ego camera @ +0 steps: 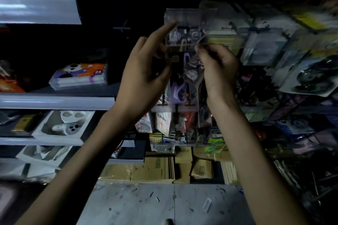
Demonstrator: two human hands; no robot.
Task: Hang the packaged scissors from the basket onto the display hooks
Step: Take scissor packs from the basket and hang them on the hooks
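Observation:
A clear blister pack of purple scissors point(184, 71) is held up in front of the dark display wall, at the centre of the head view. My left hand point(144, 75) holds its left edge, with the index finger stretched up to the pack's top left corner. My right hand point(217, 67) pinches the pack's right side near the top. The pack's top part is blurred, and I cannot make out the display hook behind it. The basket is out of view.
More packaged goods point(263, 45) hang to the right of the pack and several others point(164, 126) below it. White shelves point(54, 102) with boxed items run along the left. Cardboard boxes point(161, 166) stand on the grey floor point(164, 204) below.

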